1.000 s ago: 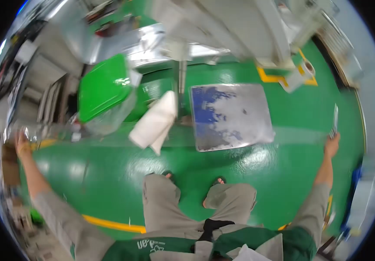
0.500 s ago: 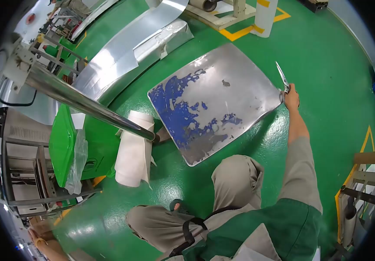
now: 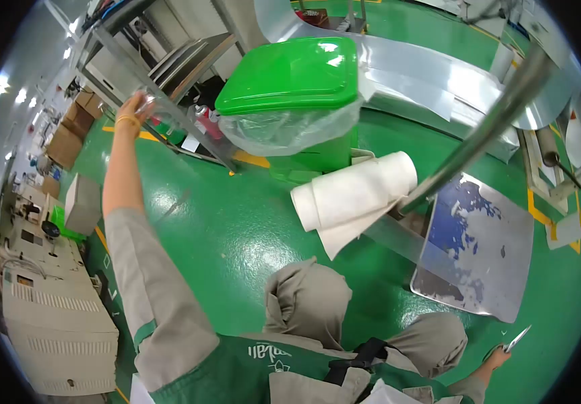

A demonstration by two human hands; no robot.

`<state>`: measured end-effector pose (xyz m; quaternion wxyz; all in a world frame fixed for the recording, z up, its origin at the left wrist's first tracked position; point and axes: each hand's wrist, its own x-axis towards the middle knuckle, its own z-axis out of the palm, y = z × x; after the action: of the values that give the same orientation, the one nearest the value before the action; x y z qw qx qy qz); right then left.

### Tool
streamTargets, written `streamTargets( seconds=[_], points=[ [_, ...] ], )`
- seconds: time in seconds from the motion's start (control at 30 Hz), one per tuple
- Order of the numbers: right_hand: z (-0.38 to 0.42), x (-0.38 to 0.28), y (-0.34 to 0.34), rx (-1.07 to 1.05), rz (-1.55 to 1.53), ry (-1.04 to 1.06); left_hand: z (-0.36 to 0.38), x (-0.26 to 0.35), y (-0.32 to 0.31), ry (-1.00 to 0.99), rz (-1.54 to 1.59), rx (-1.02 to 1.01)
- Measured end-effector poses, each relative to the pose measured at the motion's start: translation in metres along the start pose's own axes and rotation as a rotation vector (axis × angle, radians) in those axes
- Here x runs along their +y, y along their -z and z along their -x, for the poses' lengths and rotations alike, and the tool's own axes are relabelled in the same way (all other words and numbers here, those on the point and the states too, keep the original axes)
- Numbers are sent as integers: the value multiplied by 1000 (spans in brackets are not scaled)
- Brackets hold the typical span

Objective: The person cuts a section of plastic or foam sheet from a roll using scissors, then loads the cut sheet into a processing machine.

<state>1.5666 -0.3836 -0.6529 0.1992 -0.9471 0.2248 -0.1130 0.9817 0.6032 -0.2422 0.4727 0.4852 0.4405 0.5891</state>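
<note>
My right hand [image 3: 498,358] is low at the right, closed around the handles of a pair of scissors [image 3: 519,339] whose blades point up and right. Above them a metal sheet [image 3: 506,249], partly covered with patchy blue film, lies on the green floor. My left hand [image 3: 131,113] reaches out at the upper left, beside a metal shelf rack [image 3: 196,64]. Its fingers are closed on what looks like crumpled clear plastic film [image 3: 147,101]. A roll of white material [image 3: 358,192] lies in front of me, with a loose flap.
A green lidded bin [image 3: 287,74] with a clear liner stands beyond the roll. A metal pole [image 3: 479,135] slants down to the floor between the roll and the sheet. Shiny sheet metal [image 3: 411,67] stretches behind. A beige machine [image 3: 58,330] stands at far left.
The view has swung left, so the metal sheet and scissors now appear at the right. My left arm has come up from the lower left corner and is stretched out beside the rack.
</note>
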Motion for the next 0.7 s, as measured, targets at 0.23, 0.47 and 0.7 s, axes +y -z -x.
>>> streamTargets(
  seconds=[0.23, 0.47, 0.7],
  points=[
    [109, 21, 64, 141, -111, -290, -58, -118, -64, 213, 204, -316],
    [167, 1, 109, 187, 40, -212, -65, -198, -69, 508, -33, -250],
    [116, -33, 118, 148, -408, -183, -88, -331, -19, 714, -212, -431]
  ],
)
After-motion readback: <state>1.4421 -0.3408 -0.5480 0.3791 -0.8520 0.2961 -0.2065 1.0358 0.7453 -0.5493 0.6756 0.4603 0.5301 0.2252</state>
